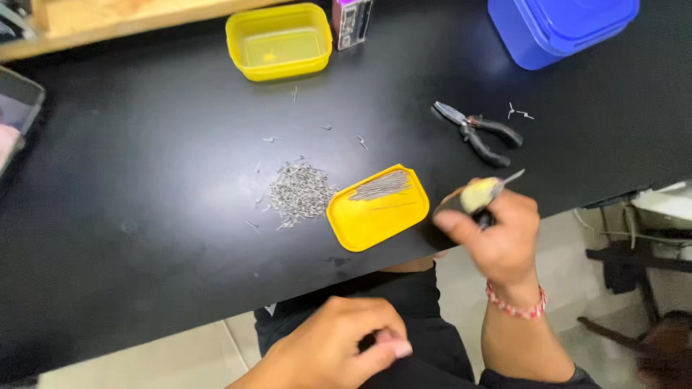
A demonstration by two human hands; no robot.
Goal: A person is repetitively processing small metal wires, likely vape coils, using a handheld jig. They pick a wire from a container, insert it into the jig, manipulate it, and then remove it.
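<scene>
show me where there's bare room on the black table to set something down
Bare: the table's left stretch, and the strip between yellow tub and pliers. Crowded: the pin pile and yellow lid, beside the right hand.

Counter (144,216): flat black, no pattern. Lid (378,209) by the pin pile: yellow, holding silver-grey pins (380,185). Loose pin pile (299,193): same silver-grey. Tub (280,41) at the back: yellow, translucent. Bin (559,29) top right: solid blue. Pliers (477,132): grey metal jaws, black handles. Tool (481,194) in right hand (497,234): pale yellow and black handle, silver tip. Wrist bracelet (516,306): red and white beads. Floor (173,360): light grey. Wooden edge (108,21) top left: tan.
</scene>
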